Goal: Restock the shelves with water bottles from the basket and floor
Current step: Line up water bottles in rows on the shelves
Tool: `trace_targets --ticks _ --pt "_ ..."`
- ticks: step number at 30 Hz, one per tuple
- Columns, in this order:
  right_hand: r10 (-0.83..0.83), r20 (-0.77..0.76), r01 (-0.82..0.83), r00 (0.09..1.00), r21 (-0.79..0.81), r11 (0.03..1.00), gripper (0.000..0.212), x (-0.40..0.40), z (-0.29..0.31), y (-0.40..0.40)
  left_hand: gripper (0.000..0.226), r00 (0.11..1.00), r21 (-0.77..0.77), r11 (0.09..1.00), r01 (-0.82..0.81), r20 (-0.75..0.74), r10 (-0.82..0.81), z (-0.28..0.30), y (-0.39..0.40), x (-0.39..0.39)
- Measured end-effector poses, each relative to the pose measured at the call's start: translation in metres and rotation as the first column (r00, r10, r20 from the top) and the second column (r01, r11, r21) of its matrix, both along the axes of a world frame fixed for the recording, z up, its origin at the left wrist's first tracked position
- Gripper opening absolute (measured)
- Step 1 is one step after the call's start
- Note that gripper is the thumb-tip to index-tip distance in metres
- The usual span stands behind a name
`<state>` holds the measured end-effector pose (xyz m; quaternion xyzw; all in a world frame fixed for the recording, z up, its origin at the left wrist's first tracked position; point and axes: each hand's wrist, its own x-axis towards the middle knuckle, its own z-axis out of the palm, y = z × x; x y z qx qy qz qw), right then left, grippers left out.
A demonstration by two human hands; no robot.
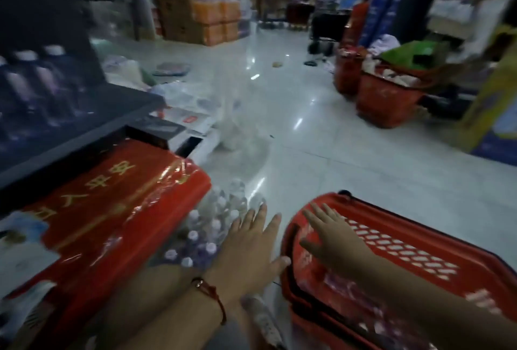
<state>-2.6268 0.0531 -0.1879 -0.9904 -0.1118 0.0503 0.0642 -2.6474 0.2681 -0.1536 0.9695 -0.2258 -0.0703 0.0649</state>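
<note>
Water bottles (207, 237) sit shrink-wrapped on the floor (307, 137) at lower centre-left, more in the red basket (391, 237) at lower right. Both hands flat, fingers spread, holding nothing: left hand (251, 249) over the pack's edge, right hand (333, 240) over the basket. Grab bottles by the body, then load the shelf (84, 125) at left.

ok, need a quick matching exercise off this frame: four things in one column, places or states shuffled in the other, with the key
Things:
1. left hand
2. right hand
3. bottles on the floor
4. bottles on the shelf

Places or states:
A. standing in a row at upper left
B. open, over the near red basket
C. open, beside the basket's left rim
D. packed together, caps up, next to the red wrapped box

Pairs: 1-C, 2-B, 3-D, 4-A
</note>
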Motion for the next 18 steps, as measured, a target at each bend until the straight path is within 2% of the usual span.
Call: trace_targets --ticks 4,9,14,18 --pt "-0.230 -0.105 0.224 0.968 -0.062 0.973 0.078 -0.049 -0.036 -0.098 0.087 0.978 0.039 0.978 0.204 -0.046 -0.202 -0.017 -0.094 -0.004" --pt "-0.390 -0.263 0.380 0.882 -0.090 0.921 0.078 -0.085 -0.094 -0.154 0.082 0.929 0.100 0.929 0.356 -0.144 -0.340 -0.032 -0.162 -0.004" --pt "-0.368 -0.439 0.365 0.819 -0.095 0.926 0.074 -0.095 -0.143 -0.161 0.083 0.909 0.165 0.914 0.370 -0.265 -0.320 -0.057 -0.178 0.007" --pt "-0.259 -0.592 0.385 0.763 0.095 0.918 0.050 -0.082 -0.160 -0.142 0.083 0.903 0.193 0.924 0.330 -0.350 -0.249 -0.077 -0.170 0.018"
